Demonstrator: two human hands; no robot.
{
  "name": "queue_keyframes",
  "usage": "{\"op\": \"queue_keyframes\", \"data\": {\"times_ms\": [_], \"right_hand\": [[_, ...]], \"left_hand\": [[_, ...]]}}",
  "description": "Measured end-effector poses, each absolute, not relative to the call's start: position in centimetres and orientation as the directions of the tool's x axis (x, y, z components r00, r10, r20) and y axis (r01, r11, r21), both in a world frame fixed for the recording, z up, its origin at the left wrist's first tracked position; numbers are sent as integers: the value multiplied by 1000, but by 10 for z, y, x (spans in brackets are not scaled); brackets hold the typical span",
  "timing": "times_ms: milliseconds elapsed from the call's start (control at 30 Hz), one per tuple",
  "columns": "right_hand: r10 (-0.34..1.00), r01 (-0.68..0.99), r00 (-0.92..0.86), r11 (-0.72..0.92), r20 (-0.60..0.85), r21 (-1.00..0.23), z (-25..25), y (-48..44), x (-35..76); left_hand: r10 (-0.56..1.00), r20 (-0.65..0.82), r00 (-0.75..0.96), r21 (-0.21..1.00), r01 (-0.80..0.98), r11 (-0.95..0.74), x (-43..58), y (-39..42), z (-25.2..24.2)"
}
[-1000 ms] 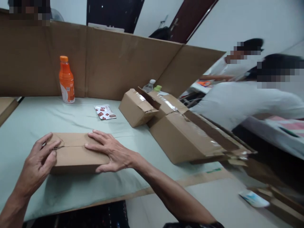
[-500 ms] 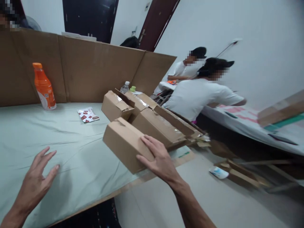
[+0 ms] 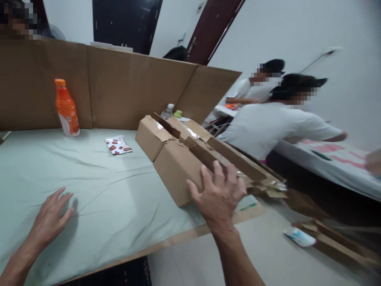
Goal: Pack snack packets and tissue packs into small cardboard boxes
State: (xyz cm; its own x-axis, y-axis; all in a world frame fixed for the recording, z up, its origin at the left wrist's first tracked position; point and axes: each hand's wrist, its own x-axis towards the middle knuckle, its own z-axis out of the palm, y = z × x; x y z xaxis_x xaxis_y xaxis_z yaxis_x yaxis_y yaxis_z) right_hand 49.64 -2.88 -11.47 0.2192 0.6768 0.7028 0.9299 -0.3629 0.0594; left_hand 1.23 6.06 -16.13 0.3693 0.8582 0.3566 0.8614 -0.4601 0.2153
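Note:
My right hand (image 3: 218, 194) is spread at the near end of a brown cardboard box (image 3: 178, 172), its thumb and fingertips by the box's top edge; whether they still touch it I cannot tell. That box stands against a group of other cardboard boxes (image 3: 149, 137), with its far end beside one of them. My left hand (image 3: 53, 214) is open, fingers apart, over the pale green tablecloth (image 3: 98, 222), holding nothing. A white sachet with dark red squares (image 3: 118, 145) lies on the cloth between my left hand and the boxes.
An orange bottle (image 3: 68, 109) stands at the back left before a cardboard partition (image 3: 131, 83). Behind the boxes is a clear bottle (image 3: 167, 112). Two people in white shirts are at the right. On the floor lie an open carton (image 3: 342, 246) and a white-blue item (image 3: 300, 237).
The box under my right hand has moved away from the table's front edge, up against the other boxes. My right hand's fingers have spread off its top. The view has turned slightly left.

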Motion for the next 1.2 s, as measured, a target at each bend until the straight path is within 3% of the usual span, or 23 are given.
{"op": "queue_keyframes", "data": {"times_ms": [133,233,333,467,567,633,933,1200], "right_hand": [[746,932,245,-357,619,62,-125,-30,512],[689,935,223,-351,690,48,-112,-31,502],[692,979,126,-202,710,24,-95,-16,467],[876,991,-117,136,468,-7,-104,49,413],[963,990,-137,143,233,-13,-130,120,387],[980,993,-119,121,156,-2,-147,166,377],[971,983,-161,174,175,-61,-196,254,361],[877,878,-447,468,176,-100,-195,253,328]], "left_hand": [[865,342,368,205,869,-451,7,56,-177],[861,366,353,212,869,-447,10,51,-189],[853,401,332,215,872,-440,14,48,-196],[836,440,328,213,866,-452,17,45,-201],[833,447,327,226,859,-459,19,43,-203],[839,442,318,237,860,-451,20,40,-204],[899,354,259,265,894,-362,36,21,-195],[909,319,268,304,880,-366,34,21,-192]]}}
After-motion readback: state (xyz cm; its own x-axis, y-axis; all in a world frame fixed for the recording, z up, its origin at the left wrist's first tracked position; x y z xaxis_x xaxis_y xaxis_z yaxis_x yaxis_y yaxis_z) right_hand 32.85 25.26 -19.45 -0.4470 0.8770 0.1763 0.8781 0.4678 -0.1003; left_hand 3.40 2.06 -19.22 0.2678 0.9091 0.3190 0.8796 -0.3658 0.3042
